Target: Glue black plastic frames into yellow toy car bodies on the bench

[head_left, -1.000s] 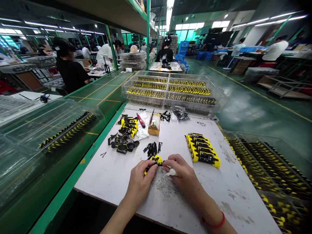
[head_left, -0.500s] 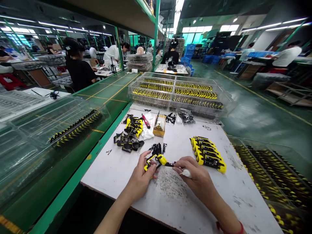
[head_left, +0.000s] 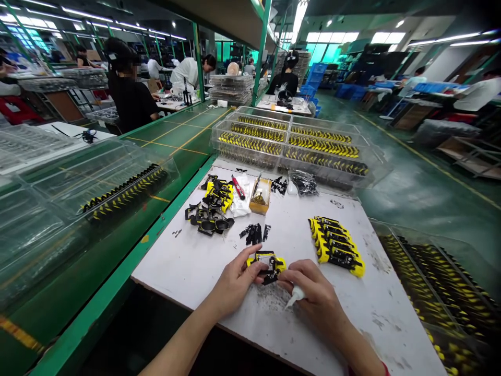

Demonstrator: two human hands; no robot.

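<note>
My left hand (head_left: 240, 279) is closed on a yellow and black plastic housing (head_left: 266, 258), held just above the white tabletop. Tucked in my closed right hand (head_left: 313, 290) is a small white glue bottle (head_left: 297, 293), its narrow nozzle pointing down and left. The right fingertips meet the housing's right end, beside a small black strip (head_left: 270, 278) along its lower side; whether they pinch the strip is hidden. Just beyond my hands lies a little pile of black strips (head_left: 254, 233). Off to the right, several similar housings (head_left: 336, 245) stand in a row.
At the table's left are yellow and black parts (head_left: 219, 194) and black frames (head_left: 209, 222). A red utility knife (head_left: 238, 187) and a small box (head_left: 260, 203) lie behind. Clear trays of parts (head_left: 289, 141) stand at the back edge; a green conveyor (head_left: 188, 151) runs left.
The housing has turned flatter and shifted right, and my hands have come closer together. The black strip, earlier out at my right fingertips, now lies against the housing. The bottle's nozzle now shows.
</note>
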